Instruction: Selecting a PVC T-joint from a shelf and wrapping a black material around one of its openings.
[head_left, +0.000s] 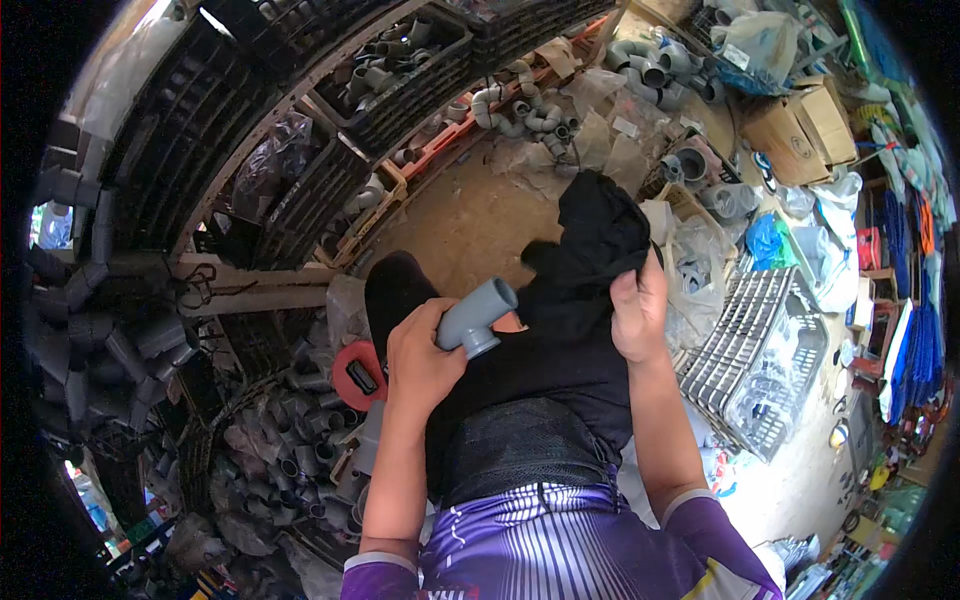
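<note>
My left hand (426, 356) is closed around one end of a grey plastic pipe tee (469, 313). The tee lies tilted above my lap, its open end up and to the right and its short branch towards me. In my right hand (639, 311) is a bunched black cloth (600, 225), pinched between thumb and fingers beyond my right knee. Part of the cloth hangs down over my dark trousers, where its edge is hard to tell from them. A red round lid or container (358, 375) with a black handle stands beside my left forearm.
Black plastic crates (409, 112) of fittings line a rack at the upper left. Many grey fittings (300, 450) are heaped at my left. A grey crate (750, 352) stands at my right, with cardboard boxes (787, 135) beyond. Grey pipe bends (540, 116) lie on the floor ahead.
</note>
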